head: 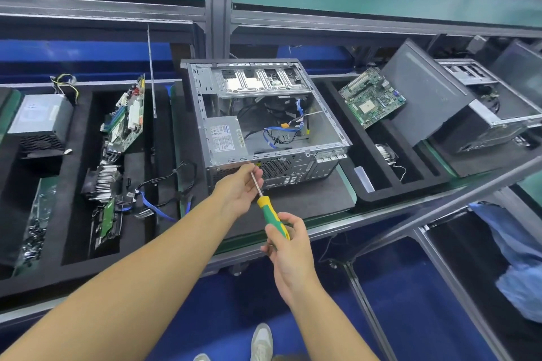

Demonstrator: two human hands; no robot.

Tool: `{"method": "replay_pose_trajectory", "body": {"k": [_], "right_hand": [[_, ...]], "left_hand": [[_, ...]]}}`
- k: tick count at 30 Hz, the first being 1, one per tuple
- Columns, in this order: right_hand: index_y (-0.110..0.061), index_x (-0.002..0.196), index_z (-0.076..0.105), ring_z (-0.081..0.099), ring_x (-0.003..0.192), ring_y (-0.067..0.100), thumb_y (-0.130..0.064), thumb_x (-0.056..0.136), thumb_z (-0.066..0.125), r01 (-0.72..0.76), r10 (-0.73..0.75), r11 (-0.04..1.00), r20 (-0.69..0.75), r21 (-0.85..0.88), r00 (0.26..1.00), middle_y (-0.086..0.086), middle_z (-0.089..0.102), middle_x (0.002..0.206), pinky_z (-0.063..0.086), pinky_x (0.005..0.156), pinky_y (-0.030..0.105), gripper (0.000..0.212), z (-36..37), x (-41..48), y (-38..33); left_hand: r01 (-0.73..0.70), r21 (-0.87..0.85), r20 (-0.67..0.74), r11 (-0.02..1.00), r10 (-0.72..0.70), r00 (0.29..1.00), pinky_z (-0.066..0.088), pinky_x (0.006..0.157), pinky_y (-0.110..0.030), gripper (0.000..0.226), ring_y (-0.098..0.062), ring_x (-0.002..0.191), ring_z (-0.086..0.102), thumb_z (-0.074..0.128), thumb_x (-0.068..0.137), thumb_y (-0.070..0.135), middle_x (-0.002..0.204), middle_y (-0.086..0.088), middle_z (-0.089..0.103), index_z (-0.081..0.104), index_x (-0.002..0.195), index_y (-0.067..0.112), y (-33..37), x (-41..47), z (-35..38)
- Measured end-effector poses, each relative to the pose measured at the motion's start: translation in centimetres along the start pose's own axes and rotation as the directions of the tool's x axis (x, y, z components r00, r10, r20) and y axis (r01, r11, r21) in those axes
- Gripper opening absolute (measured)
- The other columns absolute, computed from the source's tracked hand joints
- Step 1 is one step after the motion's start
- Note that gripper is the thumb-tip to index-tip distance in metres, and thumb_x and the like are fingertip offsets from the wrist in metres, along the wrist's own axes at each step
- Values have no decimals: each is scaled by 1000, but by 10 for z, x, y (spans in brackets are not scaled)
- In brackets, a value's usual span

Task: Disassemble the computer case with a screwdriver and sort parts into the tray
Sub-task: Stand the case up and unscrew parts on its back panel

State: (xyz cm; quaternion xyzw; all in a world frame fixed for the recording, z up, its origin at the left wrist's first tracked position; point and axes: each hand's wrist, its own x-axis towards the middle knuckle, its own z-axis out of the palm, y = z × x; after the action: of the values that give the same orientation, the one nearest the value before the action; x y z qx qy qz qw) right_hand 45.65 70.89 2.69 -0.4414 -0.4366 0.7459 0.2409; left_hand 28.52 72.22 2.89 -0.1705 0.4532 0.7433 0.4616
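A person's two bare arms reached forward over a workbench. Nearest, the right hand [289, 246] had its fingers curled round the green and yellow handle of a screwdriver [271, 215]. Just beyond, the left hand [240, 189] pinched the thin metal shaft near its tip, steadying it against the rear panel of the computer case [264, 114].

The case lay on its side on a dark mat at the middle of the bench, its open side facing up. Inside were a grey power supply [224, 138] in the near left corner and loose blue and black cables [281, 132] beside it.

To the left sat a black foam tray [82, 126] that already held a circuit board, another power supply and small parts.

The case looked like stiff sheet steel, probably fairly heavy, with thin edges that could cut, so its folded rim seemed the safest hold. The power supply was likely a dense block, best lifted by its body, not its cables
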Motion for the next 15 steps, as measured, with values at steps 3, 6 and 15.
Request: {"method": "replay_pose_trajectory", "body": {"k": [3,6,15], "right_hand": [[-17,113,61,54,64,8,-1,95,64,-5,5,1000,21,-16,1000,10,58,109,52,67,27,25,-5,0,1],[-13,113,60,51,63,12,0,96,61,-13,13,1000,33,-13,999,9,56,98,51,62,28,22,-12,0,2],[-11,96,58,55,60,24,-5,95,51,-101,87,990,131,100,988,19,61,82,44,48,34,9,-32,-3,7]], "left_hand": [[-5,-70,17,998,6,1000,56,60,-21,9,-10,67,64,58,96,6,76,-5,65,61,89,3,-3,0,2],[9,-147,38,989,-4,999,56,63,-23,12,-11,64,60,50,97,3,74,-4,60,59,89,4,-5,-4,0],[102,-213,-20,972,-108,994,37,57,-27,23,-17,56,39,34,90,11,69,-6,44,53,79,6,-2,-14,-13]]}}
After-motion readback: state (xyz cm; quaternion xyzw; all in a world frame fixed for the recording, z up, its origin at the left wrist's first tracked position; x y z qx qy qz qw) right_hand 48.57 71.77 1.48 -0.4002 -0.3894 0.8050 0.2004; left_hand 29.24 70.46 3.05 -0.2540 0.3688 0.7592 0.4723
